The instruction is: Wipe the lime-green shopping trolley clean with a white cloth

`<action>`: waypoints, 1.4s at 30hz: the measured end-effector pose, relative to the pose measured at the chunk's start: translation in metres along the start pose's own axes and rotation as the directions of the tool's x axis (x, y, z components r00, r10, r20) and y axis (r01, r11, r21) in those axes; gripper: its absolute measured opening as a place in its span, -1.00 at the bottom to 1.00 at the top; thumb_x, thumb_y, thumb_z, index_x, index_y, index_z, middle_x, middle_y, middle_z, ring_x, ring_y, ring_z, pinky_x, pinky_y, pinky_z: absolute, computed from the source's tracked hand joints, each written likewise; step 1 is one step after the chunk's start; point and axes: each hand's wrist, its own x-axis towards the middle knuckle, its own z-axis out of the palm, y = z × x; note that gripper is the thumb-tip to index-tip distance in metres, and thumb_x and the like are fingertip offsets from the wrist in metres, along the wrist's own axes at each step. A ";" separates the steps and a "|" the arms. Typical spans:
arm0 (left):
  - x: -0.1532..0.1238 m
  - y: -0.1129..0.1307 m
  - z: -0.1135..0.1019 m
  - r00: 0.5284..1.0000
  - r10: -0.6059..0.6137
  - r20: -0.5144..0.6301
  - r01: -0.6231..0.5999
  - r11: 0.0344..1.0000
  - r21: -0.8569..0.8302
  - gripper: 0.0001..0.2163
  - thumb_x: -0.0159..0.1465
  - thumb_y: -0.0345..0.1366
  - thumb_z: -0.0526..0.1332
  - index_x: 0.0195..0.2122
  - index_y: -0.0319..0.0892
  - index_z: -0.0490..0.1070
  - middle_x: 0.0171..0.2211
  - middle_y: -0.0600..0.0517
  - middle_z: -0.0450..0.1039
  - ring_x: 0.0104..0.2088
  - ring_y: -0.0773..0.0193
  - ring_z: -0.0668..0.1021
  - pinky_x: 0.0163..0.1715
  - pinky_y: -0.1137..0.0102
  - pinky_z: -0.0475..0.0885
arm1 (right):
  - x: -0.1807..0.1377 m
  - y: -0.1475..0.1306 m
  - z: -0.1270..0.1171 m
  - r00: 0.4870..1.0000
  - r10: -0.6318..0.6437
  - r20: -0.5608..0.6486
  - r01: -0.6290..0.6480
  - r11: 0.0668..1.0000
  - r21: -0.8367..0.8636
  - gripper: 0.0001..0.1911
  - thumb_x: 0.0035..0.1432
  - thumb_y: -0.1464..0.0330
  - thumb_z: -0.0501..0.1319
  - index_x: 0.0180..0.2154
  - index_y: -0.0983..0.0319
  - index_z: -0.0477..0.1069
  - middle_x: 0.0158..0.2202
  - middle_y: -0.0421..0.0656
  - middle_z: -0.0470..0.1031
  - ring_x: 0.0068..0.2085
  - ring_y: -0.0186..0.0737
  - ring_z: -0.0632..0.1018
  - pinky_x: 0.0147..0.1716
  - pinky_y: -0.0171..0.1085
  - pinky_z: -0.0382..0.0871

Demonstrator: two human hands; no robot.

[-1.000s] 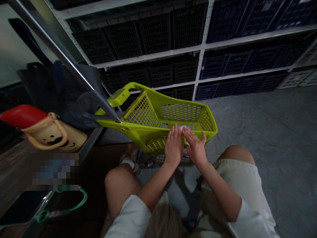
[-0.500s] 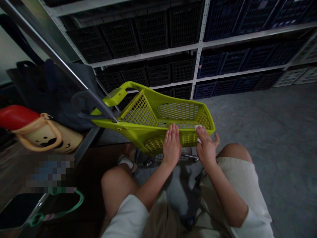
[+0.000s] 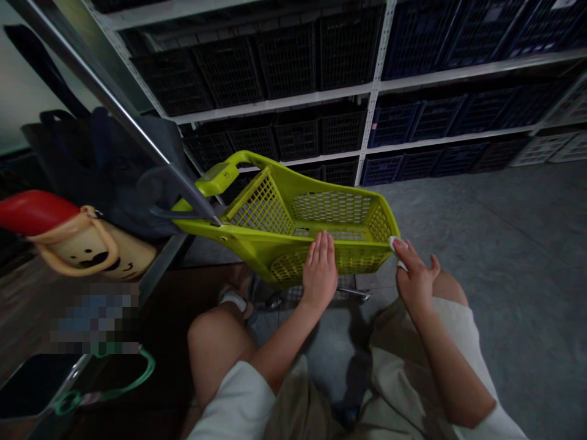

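A lime-green plastic shopping cart basket [image 3: 275, 229] stands in front of my knees, its handle toward the left. My left hand [image 3: 320, 269] lies flat with fingers together against the basket's near side wall. My right hand [image 3: 415, 275] presses a small white cloth [image 3: 397, 249] against the basket's right corner, fingers over the cloth and thumb spread.
Metal shelving with black crates [image 3: 284, 61] and blue crates [image 3: 458, 110] runs along the back. A slanted metal rail [image 3: 119, 116] crosses at the left, beside a dark bag [image 3: 101, 165] and a cream bag with a red top [image 3: 77, 244]. Grey floor [image 3: 504, 244] lies to the right.
My right hand has slid the white cloth rightward along the basket's rim, from beside my left hand to the right corner. My left hand has stayed on the side wall.
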 end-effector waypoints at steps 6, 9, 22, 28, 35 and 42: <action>0.001 0.002 0.003 1.000 -0.021 -0.014 0.021 1.000 0.002 -0.36 0.29 -0.48 0.02 0.40 -0.45 -0.08 0.43 -0.27 -0.02 0.45 0.07 0.00 0.39 0.14 0.12 | 0.007 -0.084 0.019 0.998 -0.034 0.054 0.032 0.999 0.034 -0.36 0.07 0.57 -0.01 0.18 0.19 0.37 0.22 0.02 0.45 0.28 -0.06 0.40 0.31 0.19 -0.16; 0.001 0.001 0.003 1.000 -0.029 -0.004 0.029 0.999 0.016 -0.39 0.30 -0.45 0.04 0.39 -0.43 -0.03 0.42 -0.27 0.03 0.44 0.05 0.04 0.39 0.14 0.13 | 0.008 -0.122 0.027 0.970 -0.179 0.162 0.163 0.981 0.105 -0.32 0.04 0.59 0.00 0.21 0.22 0.33 0.27 0.00 0.39 0.32 -0.10 0.35 0.34 0.14 -0.18; -0.001 -0.001 -0.001 1.000 0.006 -0.003 -0.006 1.000 0.022 -0.38 0.32 -0.47 0.01 0.40 -0.47 -0.08 0.44 -0.27 -0.05 0.44 0.06 0.02 0.40 0.16 0.11 | 0.001 0.001 0.006 0.998 0.024 -0.050 -0.023 0.999 0.030 -0.37 0.09 0.51 0.00 0.18 0.08 0.37 0.19 -0.08 0.49 0.31 -0.03 0.37 0.30 0.26 -0.17; 0.000 -0.001 0.003 1.000 -0.003 -0.009 0.003 1.000 0.016 -0.38 0.30 -0.46 0.02 0.39 -0.47 -0.07 0.44 -0.27 -0.04 0.44 0.07 0.02 0.39 0.16 0.12 | 0.003 -0.088 0.030 1.000 -0.014 -0.013 0.014 0.999 0.032 -0.35 0.05 0.56 -0.02 0.17 0.18 0.38 0.21 -0.01 0.46 0.28 -0.05 0.40 0.32 0.24 -0.25; 0.001 -0.002 0.001 1.000 0.002 0.003 -0.002 0.999 0.044 -0.42 0.34 -0.46 -0.01 0.39 -0.46 -0.03 0.43 -0.25 0.00 0.43 0.06 0.06 0.39 0.17 0.13 | 0.004 -0.099 0.026 0.946 -0.290 0.148 0.277 0.956 0.098 -0.24 0.02 0.59 -0.02 0.27 0.10 0.26 0.27 -0.12 0.40 0.33 -0.17 0.34 0.36 0.13 -0.31; -0.001 0.001 -0.001 1.000 0.016 -0.009 -0.016 1.000 0.013 -0.39 0.32 -0.47 0.01 0.39 -0.49 -0.08 0.44 -0.29 -0.05 0.44 0.05 0.00 0.40 0.16 0.09 | 0.000 0.008 0.006 1.000 -0.004 -0.028 0.006 0.999 0.050 -0.39 0.12 0.48 -0.04 0.17 0.08 0.37 0.21 -0.10 0.47 0.27 -0.08 0.42 0.29 0.26 -0.16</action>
